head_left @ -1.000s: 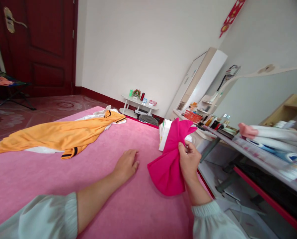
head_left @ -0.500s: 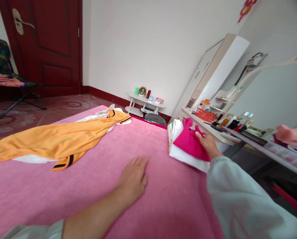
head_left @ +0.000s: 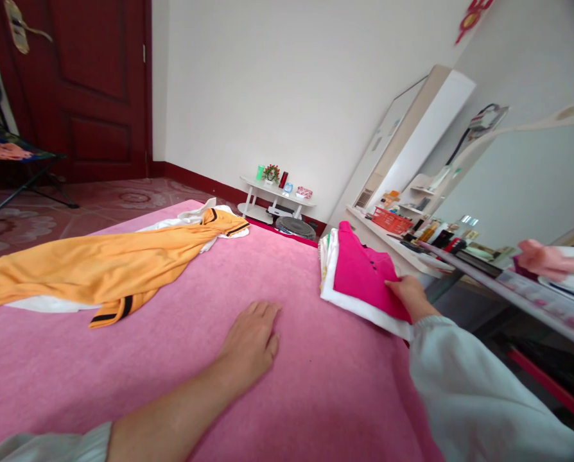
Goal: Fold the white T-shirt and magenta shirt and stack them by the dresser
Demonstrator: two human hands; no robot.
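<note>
A folded bright pink shirt (head_left: 364, 273) with dark buttons lies on top of a stack of folded white clothes (head_left: 352, 309) at the bed's right edge. My right hand (head_left: 409, 295) pinches the pink shirt's right edge between thumb and fingers. Flat on the pink bed cover (head_left: 296, 391) rests my left hand (head_left: 252, 337), fingers stretched out and holding nothing. To its left, a yellow shirt (head_left: 123, 260) with black-striped trim is spread out over a white garment (head_left: 46, 304).
Right of the bed stands a dressing table with a mirror, a red basket (head_left: 391, 220) and several bottles. A low white shelf (head_left: 277, 190) is by the far wall. A folding chair (head_left: 22, 160) stands near the dark red door (head_left: 94, 90).
The pink shirt now lies flatter and more spread over the stack, its bunched upper part opened out. My right hand has moved slightly down along its edge. My left hand stays flat.
</note>
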